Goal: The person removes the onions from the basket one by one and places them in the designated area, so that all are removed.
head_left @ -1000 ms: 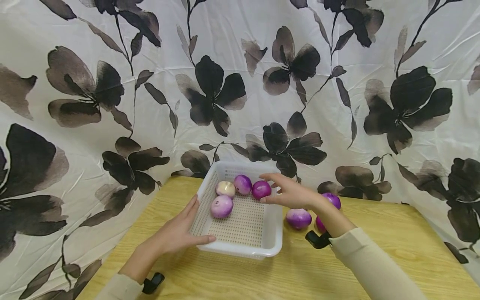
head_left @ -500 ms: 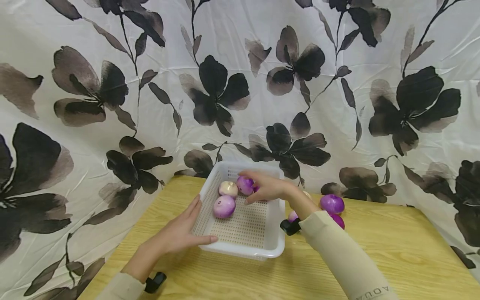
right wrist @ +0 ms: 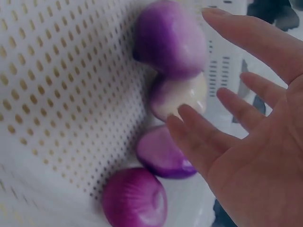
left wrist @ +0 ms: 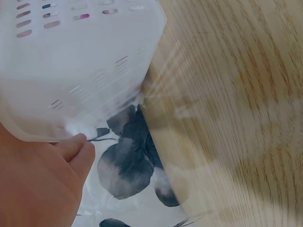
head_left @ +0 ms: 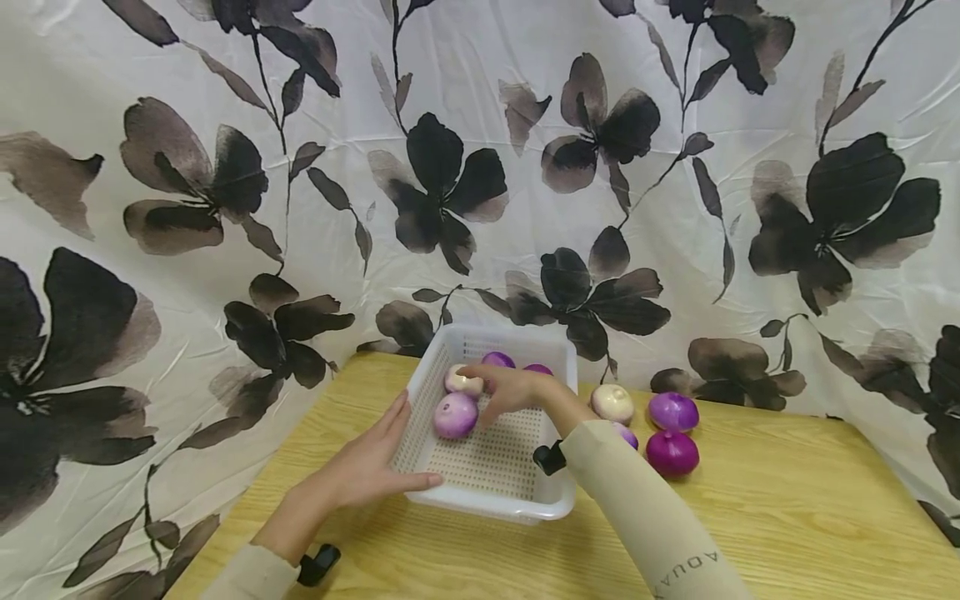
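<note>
Released, the right hand hovers by a pale onion at the perforated basket's left edge; the straight-fingered left hand touches its near-left corner.

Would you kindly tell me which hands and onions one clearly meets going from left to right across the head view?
Left hand, pale purple onion in the white basket, right hand, cream onion on the table, magenta onion.

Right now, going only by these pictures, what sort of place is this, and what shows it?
Probably an indoor tabletop work area; the exact room is unclear. The signs: a wood-grain table, a floral cloth hanging behind it, and a white basket with onions.
</note>
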The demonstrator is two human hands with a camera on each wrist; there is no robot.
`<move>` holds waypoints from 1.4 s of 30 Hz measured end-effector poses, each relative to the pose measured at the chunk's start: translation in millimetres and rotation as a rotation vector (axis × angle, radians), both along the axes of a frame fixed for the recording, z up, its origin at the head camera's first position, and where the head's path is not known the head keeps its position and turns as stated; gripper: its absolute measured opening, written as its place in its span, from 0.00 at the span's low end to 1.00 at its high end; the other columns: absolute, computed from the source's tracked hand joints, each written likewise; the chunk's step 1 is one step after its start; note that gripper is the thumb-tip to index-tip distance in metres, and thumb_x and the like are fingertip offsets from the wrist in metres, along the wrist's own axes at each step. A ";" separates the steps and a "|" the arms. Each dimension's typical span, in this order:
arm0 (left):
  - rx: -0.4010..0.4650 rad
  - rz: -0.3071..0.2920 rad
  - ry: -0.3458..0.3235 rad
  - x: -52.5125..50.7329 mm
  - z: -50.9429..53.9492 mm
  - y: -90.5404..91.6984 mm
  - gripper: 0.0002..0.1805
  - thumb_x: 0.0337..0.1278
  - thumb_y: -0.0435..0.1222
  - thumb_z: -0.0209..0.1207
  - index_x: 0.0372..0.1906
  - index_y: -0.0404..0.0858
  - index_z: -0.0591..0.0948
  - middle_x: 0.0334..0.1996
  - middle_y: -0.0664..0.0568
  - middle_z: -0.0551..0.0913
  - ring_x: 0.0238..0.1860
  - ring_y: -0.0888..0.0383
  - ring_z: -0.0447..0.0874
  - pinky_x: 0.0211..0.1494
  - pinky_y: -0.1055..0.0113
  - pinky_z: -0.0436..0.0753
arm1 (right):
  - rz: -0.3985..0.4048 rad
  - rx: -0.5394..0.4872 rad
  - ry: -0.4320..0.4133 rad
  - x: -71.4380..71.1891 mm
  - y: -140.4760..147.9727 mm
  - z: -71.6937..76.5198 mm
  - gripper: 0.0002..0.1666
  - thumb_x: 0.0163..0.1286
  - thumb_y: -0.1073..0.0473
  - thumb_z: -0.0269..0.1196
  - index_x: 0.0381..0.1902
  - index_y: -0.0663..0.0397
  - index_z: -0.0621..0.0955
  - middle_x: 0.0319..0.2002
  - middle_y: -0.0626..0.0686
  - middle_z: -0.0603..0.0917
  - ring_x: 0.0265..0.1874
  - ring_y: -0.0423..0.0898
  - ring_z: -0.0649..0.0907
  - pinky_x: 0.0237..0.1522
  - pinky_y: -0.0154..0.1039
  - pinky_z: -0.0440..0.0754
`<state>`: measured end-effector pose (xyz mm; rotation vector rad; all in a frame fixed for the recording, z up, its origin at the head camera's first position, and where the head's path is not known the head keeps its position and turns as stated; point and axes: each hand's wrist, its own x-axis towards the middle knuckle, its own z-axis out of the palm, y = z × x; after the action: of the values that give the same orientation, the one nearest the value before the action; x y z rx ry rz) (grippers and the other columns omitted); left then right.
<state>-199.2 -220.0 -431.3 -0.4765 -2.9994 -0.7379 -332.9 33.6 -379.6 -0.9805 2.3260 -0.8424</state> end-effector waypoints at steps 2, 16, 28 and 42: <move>-0.004 -0.001 -0.002 -0.3 0.3 0.6 0.73 0.46 0.76 0.60 0.82 0.33 0.44 0.83 0.46 0.35 0.78 0.36 0.53 0.76 0.39 0.64 | 0.012 0.027 0.009 -0.2 -3.7 -2.9 0.59 0.54 0.67 0.77 0.80 0.51 0.61 0.79 0.57 0.61 0.72 0.64 0.68 0.72 0.58 0.70; -0.019 -0.009 0.003 -0.6 -1.3 1.1 0.73 0.47 0.77 0.59 0.82 0.31 0.45 0.83 0.46 0.34 0.78 0.36 0.53 0.76 0.40 0.63 | 0.032 0.175 0.085 -1.8 -21.0 -25.8 0.44 0.64 0.52 0.75 0.75 0.52 0.71 0.71 0.55 0.73 0.73 0.53 0.69 0.75 0.51 0.67; -0.024 0.003 -0.005 -0.3 -1.1 0.6 0.71 0.48 0.75 0.61 0.82 0.33 0.44 0.83 0.48 0.34 0.78 0.36 0.54 0.76 0.39 0.64 | 0.050 0.148 -0.013 3.0 -33.0 -31.8 0.40 0.68 0.44 0.71 0.72 0.55 0.74 0.65 0.56 0.78 0.56 0.44 0.80 0.59 0.41 0.83; -0.019 0.001 -0.007 0.6 -0.5 0.2 0.73 0.46 0.77 0.59 0.82 0.33 0.44 0.83 0.48 0.33 0.78 0.35 0.54 0.75 0.38 0.64 | 0.093 0.057 0.075 7.2 -29.1 -7.0 0.37 0.67 0.48 0.72 0.70 0.54 0.76 0.57 0.51 0.80 0.52 0.42 0.81 0.54 0.34 0.82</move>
<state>-198.7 -219.9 -431.8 -0.4743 -3.0162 -0.7126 -325.7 4.5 -386.6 -1.1036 2.3332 -0.7109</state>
